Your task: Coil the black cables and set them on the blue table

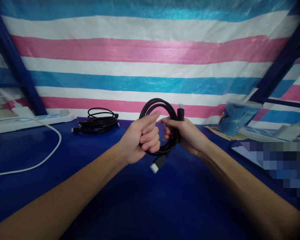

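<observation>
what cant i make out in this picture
All in the head view:
Coiled black cable: left stretch hidden by the left hand.
Right hand: fingers partly hidden by the coiled black cable.
Flat device: mostly covered by pixel blocks.
Blue patterned container: print blurred.
White cable: cut off by the left edge.

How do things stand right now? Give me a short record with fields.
Held item: black cable coil, loosely ring-shaped
Left hand: fingers curled at the coil's left side
Right hand: grips the coil's right side
Plugs: upper plug beside right thumb; lower plug below the coil
Table: dark blue
Also on table: second black coil, left of the hands; white power strip, farther left
Backdrop: striped sheet
</observation>
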The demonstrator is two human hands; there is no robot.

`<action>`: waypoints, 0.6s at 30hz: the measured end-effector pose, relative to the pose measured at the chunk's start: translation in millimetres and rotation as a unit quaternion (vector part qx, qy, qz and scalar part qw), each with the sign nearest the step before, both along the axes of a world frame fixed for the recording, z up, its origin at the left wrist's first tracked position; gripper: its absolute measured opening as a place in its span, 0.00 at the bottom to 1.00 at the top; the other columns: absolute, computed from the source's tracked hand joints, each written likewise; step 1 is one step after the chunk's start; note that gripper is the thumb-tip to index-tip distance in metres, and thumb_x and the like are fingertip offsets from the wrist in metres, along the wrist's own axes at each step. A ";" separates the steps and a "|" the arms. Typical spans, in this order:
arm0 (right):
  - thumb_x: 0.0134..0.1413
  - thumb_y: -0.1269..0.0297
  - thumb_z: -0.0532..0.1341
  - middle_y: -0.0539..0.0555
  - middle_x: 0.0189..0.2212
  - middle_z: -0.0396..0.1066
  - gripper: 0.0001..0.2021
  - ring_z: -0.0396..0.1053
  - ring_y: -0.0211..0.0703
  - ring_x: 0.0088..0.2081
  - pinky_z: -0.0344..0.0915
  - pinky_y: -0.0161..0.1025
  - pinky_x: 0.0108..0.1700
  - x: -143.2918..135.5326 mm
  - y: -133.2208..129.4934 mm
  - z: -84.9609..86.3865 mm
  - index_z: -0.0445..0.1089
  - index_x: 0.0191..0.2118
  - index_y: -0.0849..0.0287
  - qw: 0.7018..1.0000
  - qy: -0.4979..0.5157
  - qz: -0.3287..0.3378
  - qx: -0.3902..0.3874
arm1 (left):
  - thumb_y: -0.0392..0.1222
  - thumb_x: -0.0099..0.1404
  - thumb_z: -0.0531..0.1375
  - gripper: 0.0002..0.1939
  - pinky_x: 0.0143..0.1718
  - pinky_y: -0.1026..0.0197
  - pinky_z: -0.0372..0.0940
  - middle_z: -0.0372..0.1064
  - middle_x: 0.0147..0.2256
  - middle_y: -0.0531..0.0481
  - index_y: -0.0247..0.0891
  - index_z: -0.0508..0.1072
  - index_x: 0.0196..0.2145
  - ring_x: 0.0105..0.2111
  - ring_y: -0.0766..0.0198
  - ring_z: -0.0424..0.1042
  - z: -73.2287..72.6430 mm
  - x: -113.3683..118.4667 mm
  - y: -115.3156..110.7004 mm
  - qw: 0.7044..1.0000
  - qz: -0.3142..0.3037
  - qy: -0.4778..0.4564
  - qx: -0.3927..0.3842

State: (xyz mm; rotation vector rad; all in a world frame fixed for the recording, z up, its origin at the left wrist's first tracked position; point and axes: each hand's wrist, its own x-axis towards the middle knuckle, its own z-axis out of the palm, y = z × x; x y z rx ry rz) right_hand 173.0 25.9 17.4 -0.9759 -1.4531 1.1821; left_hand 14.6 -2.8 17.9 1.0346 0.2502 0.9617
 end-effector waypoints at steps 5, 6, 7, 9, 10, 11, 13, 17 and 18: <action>0.43 0.69 0.65 0.52 0.30 0.71 0.09 0.69 0.43 0.35 0.63 0.39 0.40 -6.2 1.8 -10.6 0.71 0.34 0.62 0.977 -0.136 -0.032 0.160 | 0.49 0.63 0.55 0.28 0.09 0.69 0.50 0.54 0.14 0.55 0.35 0.54 0.11 0.08 0.76 0.51 2.4 -15.1 1.0 0.978 -0.172 0.114 0.027; 0.45 0.68 0.64 0.51 0.29 0.71 0.10 0.69 0.41 0.32 0.64 0.38 0.37 -7.6 1.0 -11.3 0.70 0.37 0.62 0.986 -0.083 -0.006 0.142 | 0.49 0.63 0.56 0.28 0.09 0.69 0.50 0.53 0.14 0.55 0.35 0.54 0.11 0.08 0.76 0.50 2.7 -16.0 0.9 0.977 -0.176 0.116 0.030; 0.48 0.67 0.63 0.50 0.26 0.71 0.11 0.68 0.38 0.27 0.65 0.36 0.32 -8.9 -0.3 -11.6 0.69 0.39 0.61 0.993 -0.026 0.016 0.112 | 0.48 0.64 0.55 0.28 0.09 0.69 0.48 0.50 0.12 0.56 0.35 0.52 0.11 0.08 0.77 0.48 3.2 -16.0 0.9 0.980 -0.163 0.110 0.029; 0.51 0.65 0.61 0.45 0.19 0.66 0.11 0.62 0.34 0.17 0.61 0.33 0.21 -11.5 -3.7 -10.6 0.68 0.41 0.60 0.997 0.060 0.024 0.045 | 0.47 0.66 0.52 0.29 0.09 0.70 0.43 0.42 0.10 0.58 0.36 0.49 0.11 0.07 0.77 0.43 4.2 -14.4 1.7 0.992 -0.090 0.091 0.019; 0.52 0.64 0.61 0.44 0.16 0.64 0.10 0.58 0.33 0.14 0.57 0.31 0.17 -13.1 -5.9 -9.6 0.67 0.41 0.60 0.996 0.082 0.016 0.015 | 0.45 0.66 0.52 0.28 0.08 0.70 0.40 0.40 0.10 0.59 0.37 0.48 0.11 0.07 0.77 0.41 4.7 -13.3 2.7 0.996 -0.036 0.084 0.020; 0.53 0.64 0.61 0.44 0.14 0.63 0.09 0.57 0.32 0.13 0.55 0.30 0.16 -15.2 -8.4 -8.5 0.68 0.40 0.61 0.995 0.095 0.008 -0.009 | 0.44 0.66 0.52 0.28 0.08 0.70 0.39 0.38 0.09 0.60 0.38 0.47 0.11 0.07 0.77 0.40 5.1 -12.3 4.0 0.996 0.023 0.079 0.027; 0.53 0.66 0.61 0.46 0.15 0.65 0.07 0.60 0.31 0.14 0.57 0.28 0.17 -21.1 -14.3 -6.8 0.69 0.38 0.62 0.992 0.119 0.002 -0.040 | 0.42 0.63 0.55 0.27 0.08 0.70 0.38 0.38 0.09 0.61 0.38 0.48 0.11 0.07 0.78 0.40 5.7 -12.0 7.9 0.987 0.135 0.067 0.053; 0.55 0.65 0.60 0.45 0.14 0.64 0.05 0.62 0.30 0.16 0.66 0.30 0.26 -32.8 -22.8 -5.5 0.69 0.33 0.63 0.986 0.156 0.033 -0.044 | 0.37 0.59 0.58 0.25 0.10 0.70 0.42 0.39 0.10 0.62 0.38 0.48 0.12 0.07 0.78 0.41 7.1 -20.6 17.9 0.963 0.254 0.023 0.088; 0.56 0.65 0.60 0.43 0.11 0.60 0.05 0.58 0.29 0.14 0.66 0.31 0.27 -32.7 -22.4 -4.8 0.69 0.33 0.62 0.988 0.149 0.040 -0.026 | 0.37 0.59 0.58 0.24 0.10 0.69 0.43 0.39 0.10 0.62 0.38 0.48 0.12 0.07 0.78 0.42 7.8 -23.7 19.5 0.965 0.248 0.020 0.086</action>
